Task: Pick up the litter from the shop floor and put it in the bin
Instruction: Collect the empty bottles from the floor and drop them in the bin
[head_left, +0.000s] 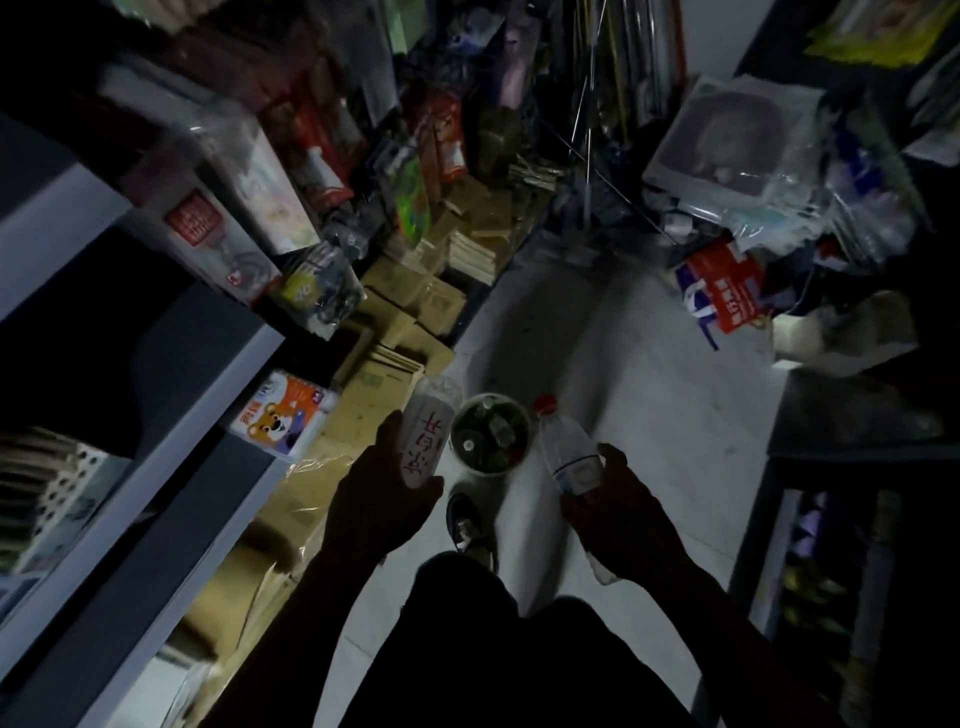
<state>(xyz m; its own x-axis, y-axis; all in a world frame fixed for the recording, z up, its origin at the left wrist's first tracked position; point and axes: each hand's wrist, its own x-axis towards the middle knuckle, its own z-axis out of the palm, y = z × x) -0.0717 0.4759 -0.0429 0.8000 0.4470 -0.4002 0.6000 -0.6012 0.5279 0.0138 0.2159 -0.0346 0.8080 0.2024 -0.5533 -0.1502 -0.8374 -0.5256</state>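
- The left hand (387, 499) grips a tall translucent plastic cup (427, 434), cylindrical and slightly flared toward its top, with red characters running down its pale, frosted-looking side; the fingers curl round the lower half and the cup tilts away from the person.
- The right hand (610, 501) grasps a clear plastic bottle (566, 452) round its lower part; the bottle is thin-walled and glossy, with a round red cap at the far end and a pale label band just above the fingers.
- Both pieces of litter are held above the floor, one on each side of the bin (490, 434), the cup just left of it and the bottle just right.
- The bin is a small round container with a pale rim, standing on the floor in the aisle; inside lie several clear bottles and some dark green scraps, heaped together.
- The floor (649, 395) is smooth pale tile, dimly lit, with faint joint lines.
- A dark shoe (467, 525) with light laces stands just this side of the bin.
- Along the left runs a row of brown cardboard boxes (395, 332), flat and matt, some under crinkled clear film.
- A grey shelf (156, 457) carries a card pack printed with an orange cartoon bear (283, 415).
- To the right, goods in shiny plastic bags (753, 156) are piled loosely.
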